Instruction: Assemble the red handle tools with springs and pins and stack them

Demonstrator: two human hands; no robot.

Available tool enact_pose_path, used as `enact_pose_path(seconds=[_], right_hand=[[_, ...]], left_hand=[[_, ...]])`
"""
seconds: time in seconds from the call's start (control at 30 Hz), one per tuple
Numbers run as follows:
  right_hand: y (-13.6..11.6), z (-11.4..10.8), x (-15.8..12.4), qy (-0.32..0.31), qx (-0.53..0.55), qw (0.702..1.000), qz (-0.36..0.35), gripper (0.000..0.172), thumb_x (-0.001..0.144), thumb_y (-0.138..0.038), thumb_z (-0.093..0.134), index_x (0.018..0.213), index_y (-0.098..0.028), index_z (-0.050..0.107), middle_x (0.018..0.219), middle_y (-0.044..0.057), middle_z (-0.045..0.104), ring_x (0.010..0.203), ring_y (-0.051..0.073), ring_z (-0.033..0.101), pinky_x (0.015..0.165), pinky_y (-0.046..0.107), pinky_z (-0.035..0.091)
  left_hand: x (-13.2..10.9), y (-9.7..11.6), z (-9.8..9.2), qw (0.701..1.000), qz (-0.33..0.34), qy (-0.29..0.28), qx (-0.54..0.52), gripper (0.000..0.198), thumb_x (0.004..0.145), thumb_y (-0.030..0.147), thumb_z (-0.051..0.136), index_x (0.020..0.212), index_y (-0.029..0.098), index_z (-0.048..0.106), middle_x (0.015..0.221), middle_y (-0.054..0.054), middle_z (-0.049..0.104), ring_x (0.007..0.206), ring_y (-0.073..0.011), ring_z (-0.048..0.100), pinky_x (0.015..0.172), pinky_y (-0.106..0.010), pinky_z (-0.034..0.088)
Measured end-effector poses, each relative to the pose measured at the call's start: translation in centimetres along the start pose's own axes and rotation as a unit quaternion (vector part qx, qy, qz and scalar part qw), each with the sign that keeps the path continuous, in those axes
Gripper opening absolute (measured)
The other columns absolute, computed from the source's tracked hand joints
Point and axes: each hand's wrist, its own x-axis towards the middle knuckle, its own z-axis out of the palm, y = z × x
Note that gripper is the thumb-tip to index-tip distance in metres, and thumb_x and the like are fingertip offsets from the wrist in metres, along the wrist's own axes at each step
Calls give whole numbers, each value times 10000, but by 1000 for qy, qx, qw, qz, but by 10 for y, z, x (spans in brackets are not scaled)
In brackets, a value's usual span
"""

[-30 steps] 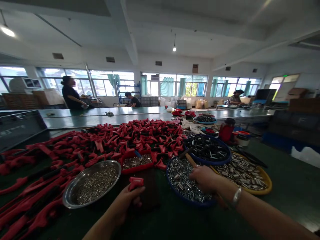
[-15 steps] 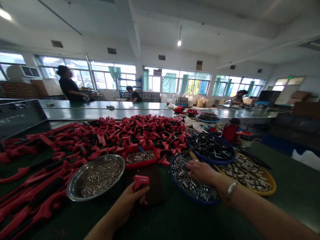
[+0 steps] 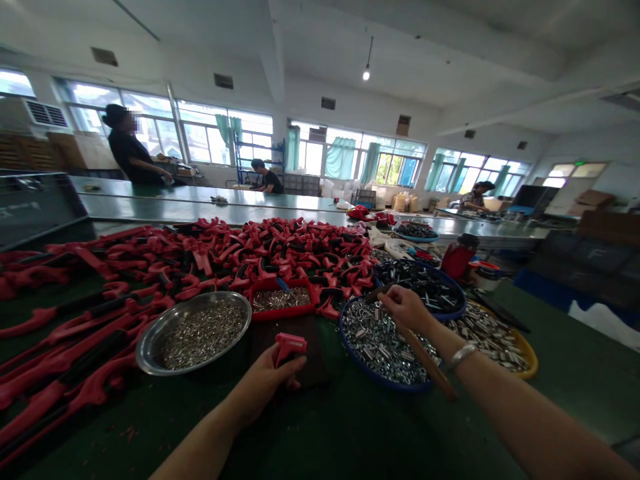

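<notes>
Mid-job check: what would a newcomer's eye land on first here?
Probably the heap of red-and-black parts, sprawling over the left and middle of the green table. Then the shiny metal bowl of small metal pieces, at the heap's near side. Front and centre, the left grip holds a red piece; the right grip holds a wooden-handled tool over the nearer blue basin.

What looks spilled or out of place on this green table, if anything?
Small, loose pinkish-red scraps lie on the dark green tabletop, in front of the round silver metal bowl and left of the left hand. They look odd, scattered apart from the heaped red-and-black handles. Nothing else stands out.
</notes>
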Motion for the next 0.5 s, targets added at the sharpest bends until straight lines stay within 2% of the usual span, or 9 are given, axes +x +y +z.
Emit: enact_pose_path(seconds=[0.13, 0.23, 0.37, 0.43, 0.5], right_hand=[[-1, -4, 5, 11, 91, 995, 43, 188, 854, -330, 530, 873, -147, 571, 849, 8, 582, 719, 132, 562, 649, 308, 478], [-6, -8, 5, -2, 198, 978, 72, 209, 871, -342, 502, 867, -140, 555, 751, -17, 558, 587, 93, 530, 533, 245, 460], [-21, -6, -7, -51, 357, 926, 109, 274, 866, -417, 477, 851, -147, 524, 611, -53, 515, 398, 43, 409, 344, 162, 305], [-31, -2, -18, -64, 431, 892, 120, 287, 807, -447, 544, 832, -162, 512, 603, -48, 538, 400, 42, 422, 325, 147, 264], [-41, 2, -30, -68, 500, 853, 131, 290, 741, -428, 619, 849, -179, 519, 649, -32, 579, 453, 52, 478, 342, 139, 290]], left_hand=[[-3, 4, 3, 1000, 1, 5, 8, 329, 610, 340, 726, 834, 167, 558, 537, 76, 465, 493, -73, 440, 554, -231, 452], [-4, 3, 4, 1000, 7, -4, 12, 330, 618, 346, 720, 840, 168, 553, 540, 77, 462, 490, -71, 427, 567, -242, 461], [0, 1, 4, 1000, 6, -1, -1, 309, 646, 382, 692, 810, 167, 544, 533, 77, 449, 484, -69, 413, 580, -258, 468], [2, 1, 3, 1000, -7, 3, -12, 310, 648, 388, 687, 818, 167, 550, 537, 70, 456, 498, -78, 437, 577, -254, 462], [2, 3, 2, 1000, -15, 9, -23, 321, 621, 352, 707, 840, 170, 561, 586, 58, 486, 531, -86, 470, 573, -242, 454]])
